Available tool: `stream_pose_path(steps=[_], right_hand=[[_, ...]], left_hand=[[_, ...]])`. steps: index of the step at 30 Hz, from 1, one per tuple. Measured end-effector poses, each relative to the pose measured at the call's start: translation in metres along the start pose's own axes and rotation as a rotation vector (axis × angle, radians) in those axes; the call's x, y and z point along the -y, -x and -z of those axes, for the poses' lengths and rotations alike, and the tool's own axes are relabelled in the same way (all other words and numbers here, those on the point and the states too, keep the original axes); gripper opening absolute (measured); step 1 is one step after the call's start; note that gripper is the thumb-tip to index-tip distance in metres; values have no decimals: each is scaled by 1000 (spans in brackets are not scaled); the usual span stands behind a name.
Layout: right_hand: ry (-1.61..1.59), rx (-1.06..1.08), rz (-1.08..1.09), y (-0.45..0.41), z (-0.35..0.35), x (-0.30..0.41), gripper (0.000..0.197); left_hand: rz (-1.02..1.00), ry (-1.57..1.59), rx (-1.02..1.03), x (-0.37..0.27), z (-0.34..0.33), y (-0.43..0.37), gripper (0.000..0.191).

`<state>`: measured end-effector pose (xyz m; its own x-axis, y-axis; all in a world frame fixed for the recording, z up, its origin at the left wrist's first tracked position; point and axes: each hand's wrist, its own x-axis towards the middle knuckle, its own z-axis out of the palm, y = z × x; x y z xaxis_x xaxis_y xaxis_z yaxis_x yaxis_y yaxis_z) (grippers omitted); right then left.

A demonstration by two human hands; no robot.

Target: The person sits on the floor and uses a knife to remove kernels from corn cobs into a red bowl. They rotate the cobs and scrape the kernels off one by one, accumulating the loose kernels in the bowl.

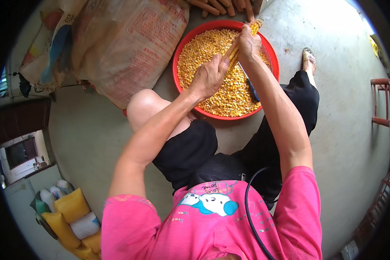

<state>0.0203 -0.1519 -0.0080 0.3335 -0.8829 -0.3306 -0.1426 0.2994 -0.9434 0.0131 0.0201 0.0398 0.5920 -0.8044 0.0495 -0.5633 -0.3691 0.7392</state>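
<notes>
Over a round red plastic basket [202, 112] of loose yellow corn kernels [204, 48], both hands grip a partly shelled ear of corn [254, 28]. My right hand [249, 45] is closed around its upper part. My left hand [210, 75] holds the lower end, where a bare strip of cob shows beside rows of kernels; the fingers hide whether a separate cob is held there too. A screwdriver-like tool [253, 89] with a thin metal shaft and dark blue handle lies on the kernels, partly behind my right forearm.
A large woven plastic sack [133, 42] bearing print stands left of the basket. Bare corn cobs [211, 6] are heaped beyond it. A reddish wooden stool [382, 121] stands far right, and yellow packs [70, 204] are piled at lower left. A black cable [247, 208] crosses my shirt.
</notes>
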Motion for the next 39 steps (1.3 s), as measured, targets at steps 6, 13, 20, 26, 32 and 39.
stream_pose_path(steps=[6,13,20,26,32,39], right_hand=[[91,-43,-49,0,3,-5,52],[-21,91,-48,-7,4,-8,45],[-114,229,-2,13,8,0,37],[-11,156,-56,25,7,4,38],[-40,103,-60,24,2,-3,40],[24,52,-47,5,6,-18,38]], left_hand=[[5,-20,-58,-4,-5,0,40],[8,5,54,-2,-1,-1,56],[39,174,103,1,-3,4,52],[66,234,5,-4,-8,12,48],[124,191,-25,9,-11,11,49],[383,449,222,12,-5,1,54]])
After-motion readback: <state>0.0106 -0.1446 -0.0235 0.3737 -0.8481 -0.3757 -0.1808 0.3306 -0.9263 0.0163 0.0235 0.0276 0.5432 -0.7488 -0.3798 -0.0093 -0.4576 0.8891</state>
